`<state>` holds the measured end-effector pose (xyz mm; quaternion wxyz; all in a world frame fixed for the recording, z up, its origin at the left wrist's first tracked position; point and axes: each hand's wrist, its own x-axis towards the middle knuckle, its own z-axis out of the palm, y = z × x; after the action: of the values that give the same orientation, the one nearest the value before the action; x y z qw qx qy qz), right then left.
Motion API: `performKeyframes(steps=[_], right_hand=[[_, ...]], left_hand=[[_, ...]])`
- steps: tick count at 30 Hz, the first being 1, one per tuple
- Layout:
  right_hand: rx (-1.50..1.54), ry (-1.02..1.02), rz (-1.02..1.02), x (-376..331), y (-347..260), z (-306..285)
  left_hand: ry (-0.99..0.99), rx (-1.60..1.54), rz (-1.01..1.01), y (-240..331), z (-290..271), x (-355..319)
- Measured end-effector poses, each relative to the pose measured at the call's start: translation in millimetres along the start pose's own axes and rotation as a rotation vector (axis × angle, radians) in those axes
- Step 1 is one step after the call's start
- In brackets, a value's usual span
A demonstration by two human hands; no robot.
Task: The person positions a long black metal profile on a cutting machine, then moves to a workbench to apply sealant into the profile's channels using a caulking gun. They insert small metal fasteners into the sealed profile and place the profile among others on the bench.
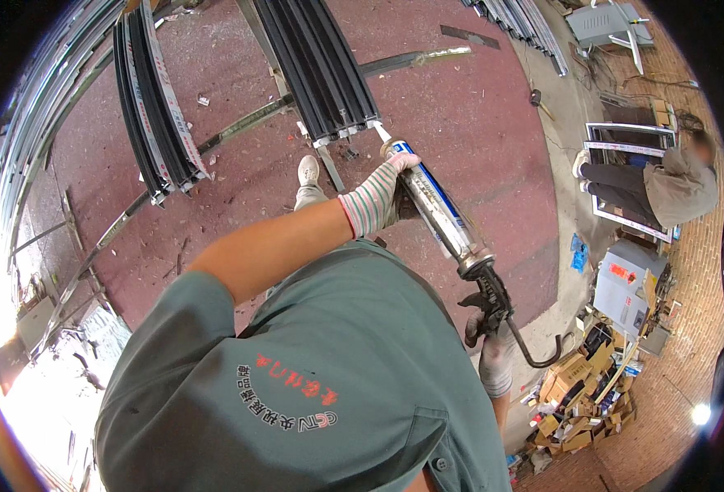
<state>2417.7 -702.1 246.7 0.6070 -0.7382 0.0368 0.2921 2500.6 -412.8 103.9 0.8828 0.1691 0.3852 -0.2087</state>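
A caulking gun (444, 209) with a blue-and-white sealant cartridge slants across the middle, its pull rod hooked at the near end. My left hand (376, 197), in a striped knit glove, is wrapped round the front of its barrel. My gloved right hand (487, 334) grips the handle by the black trigger; part of that hand is hidden. The white nozzle (382, 131) points at the end of a bundle of black window-frame profiles (317, 66). Its tip is at the bundle's right corner, and I cannot tell if it touches.
More black profiles (153, 107) rest on the left across metal rails (243, 123). Long silver bars (42, 115) line the far left. To the right, a person (665, 184) bends by white frames (632, 149). A grey cabinet (624, 287) and piled cardboard boxes (571, 381) stand nearer.
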Motion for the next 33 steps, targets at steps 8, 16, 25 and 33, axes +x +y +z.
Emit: performKeyframes(steps=[8,16,25,33], right_hand=[[0.027,0.013,0.124,13,34,-23],[0.054,-0.031,0.071,3,28,-36],[0.078,0.144,0.037,5,15,-65],[0.042,0.076,-0.095,119,-23,-125]], left_hand=[[0.044,-0.02,-0.01,-15,-5,3],[0.101,-0.016,-0.048,-25,15,5],[0.063,0.05,-0.073,-25,87,19],[-0.1,-0.071,-0.198,-7,160,102]])
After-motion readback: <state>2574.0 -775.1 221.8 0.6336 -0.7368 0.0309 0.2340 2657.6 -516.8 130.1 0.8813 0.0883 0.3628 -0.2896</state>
